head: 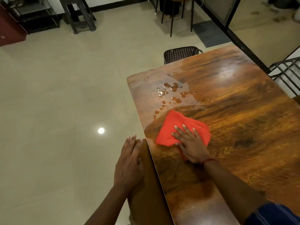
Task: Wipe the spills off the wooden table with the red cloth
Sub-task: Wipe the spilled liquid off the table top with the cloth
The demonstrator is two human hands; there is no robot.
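The red cloth lies bunched on the glossy wooden table, near its left edge. My right hand presses flat on the cloth's near part, fingers spread. Just beyond the cloth, brown spill drops and small puddles dot the tabletop towards the far left corner, with a thin wet film around them. My left hand rests flat, fingers together, on a brown wooden surface beside the table's left edge, holding nothing.
A black perforated chair is tucked at the table's far end. A black metal chair frame stands to the right. Left of the table is beige tiled floor, with a dark stool and shelves far back.
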